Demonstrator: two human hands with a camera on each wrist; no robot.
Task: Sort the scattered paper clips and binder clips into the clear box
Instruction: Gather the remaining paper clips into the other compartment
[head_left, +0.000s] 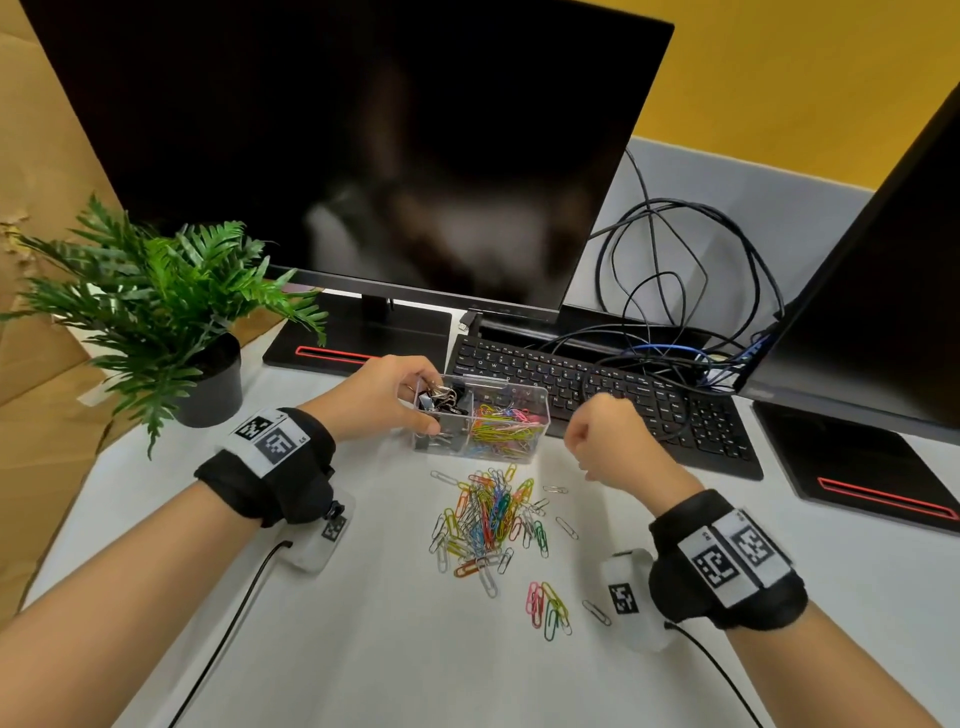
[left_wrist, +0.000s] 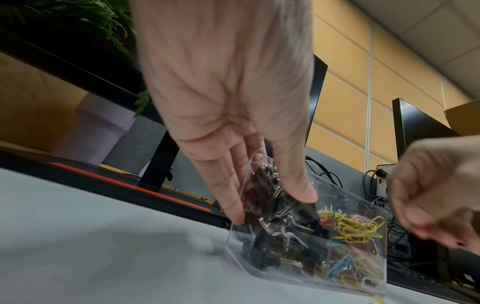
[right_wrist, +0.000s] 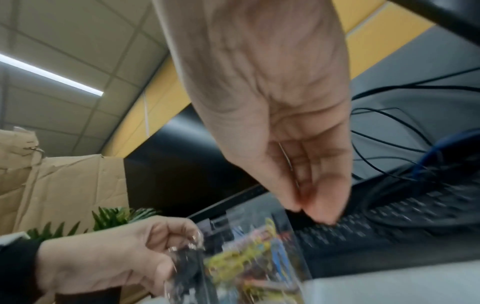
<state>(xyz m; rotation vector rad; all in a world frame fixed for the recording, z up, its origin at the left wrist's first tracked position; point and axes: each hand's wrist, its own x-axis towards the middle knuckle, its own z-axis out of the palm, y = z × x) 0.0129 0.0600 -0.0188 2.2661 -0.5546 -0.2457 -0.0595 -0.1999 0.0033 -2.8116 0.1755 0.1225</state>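
The clear box (head_left: 535, 441) stands on the white table (head_left: 337, 639) in front of the keyboard. Black binder clips (head_left: 441, 402) fill its left compartment and coloured paper clips (head_left: 501, 426) its right one. My left hand (head_left: 415, 410) grips the box's left end, with the thumb on the front wall and the fingers (left_wrist: 233, 205) over the rim. My right hand (head_left: 605, 434) hovers just right of the box. Its fingertips (right_wrist: 324, 211) pinch together, and a thin silver paper clip (right_wrist: 285, 158) shows between them. Loose paper clips (head_left: 488, 519) lie piled in front of the box.
A smaller cluster of paper clips (head_left: 548, 608) lies nearer me, with single clips around it. The black keyboard (head_left: 649, 410) and tangled cables (head_left: 675, 291) lie behind the box. A potted fern (head_left: 171, 312) stands at the left. Two dark monitors (head_left: 363, 156) rise behind.
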